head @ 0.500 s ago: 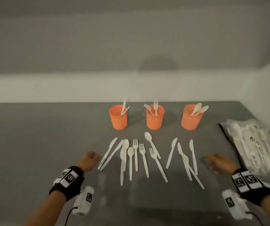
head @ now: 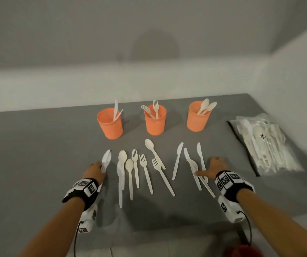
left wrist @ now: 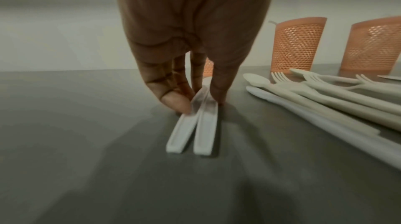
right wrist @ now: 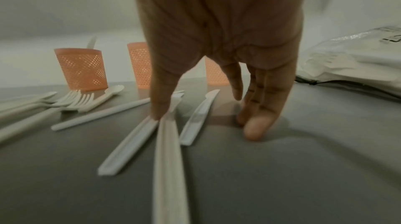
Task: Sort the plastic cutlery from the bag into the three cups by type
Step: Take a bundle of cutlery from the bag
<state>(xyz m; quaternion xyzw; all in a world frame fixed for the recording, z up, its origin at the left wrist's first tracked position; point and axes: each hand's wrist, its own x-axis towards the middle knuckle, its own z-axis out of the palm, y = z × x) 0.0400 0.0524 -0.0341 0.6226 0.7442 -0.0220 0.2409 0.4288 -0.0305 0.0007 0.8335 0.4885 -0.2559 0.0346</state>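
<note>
The left hand [head: 95,170] is down on the grey table [head: 37,154] at the near left of the spread, its thumb and fingertips [left wrist: 173,102] pinching 2 white knives [left wrist: 195,124] that lie side by side on the surface, handles toward the wrist and blades pointing far. The right hand [head: 214,167] is at the near right, fingers extended with their tips on the table; its thumb [right wrist: 161,93] presses a crossed pair of pieces, a knife and a spoon [head: 195,171], where they overlap, while 1 more knife [right wrist: 198,116] lies between thumb and fingers without being gripped. Between the 2 hands lie 3 forks [head: 143,169], spoons and further knives in a loose row. Beyond them, on the far side, stand 3 orange cups [head: 155,120]: the left one [head: 110,125] has 2 knives in it, the middle one 2 forks, the right one [head: 197,117] 2 spoons. The clear bag [head: 264,143] of remaining cutlery lies flat at the far right, well apart from the right hand.
</note>
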